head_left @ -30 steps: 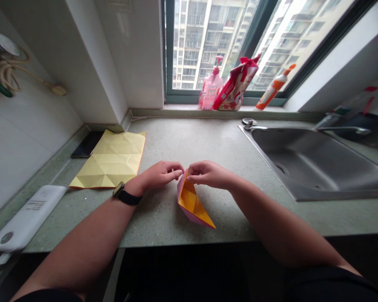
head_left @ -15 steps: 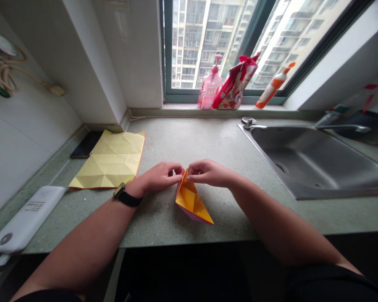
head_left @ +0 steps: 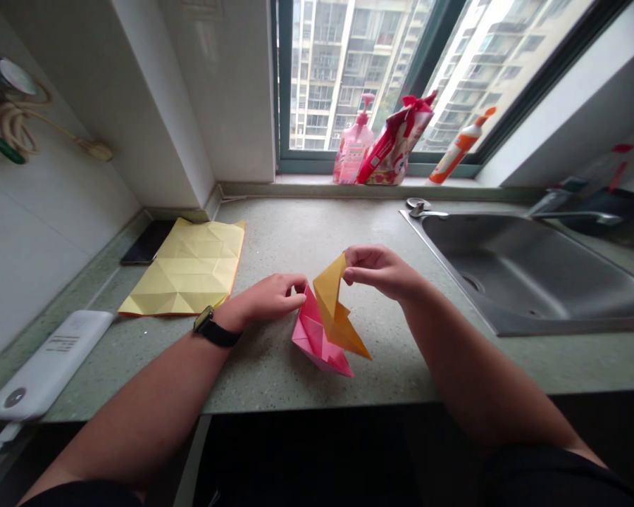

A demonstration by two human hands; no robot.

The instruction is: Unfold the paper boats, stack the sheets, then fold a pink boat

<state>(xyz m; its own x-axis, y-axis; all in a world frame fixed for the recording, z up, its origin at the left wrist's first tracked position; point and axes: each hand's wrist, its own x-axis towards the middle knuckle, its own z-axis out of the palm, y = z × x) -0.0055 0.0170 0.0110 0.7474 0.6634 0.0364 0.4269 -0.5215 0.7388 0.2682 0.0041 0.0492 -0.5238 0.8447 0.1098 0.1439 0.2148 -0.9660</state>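
At the counter (head_left: 290, 232), left hand (head_left: 277, 294) pinches pointed pink paper (head_left: 310, 335), right hand (head_left: 379, 270) golden paper (head_left: 330, 303).

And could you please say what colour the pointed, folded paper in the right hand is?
The pointed, folded paper is golden yellow, clearest in the head view.

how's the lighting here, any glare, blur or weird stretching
Head view: daylight from the window brightens the back of the counter; head view: soft sheen, no harsh glare, in the sink; head view: only a faint, soft shadow beside the folded pink paper; head view: wide-lens stretch on the power bank, and smeary blur around the tap.
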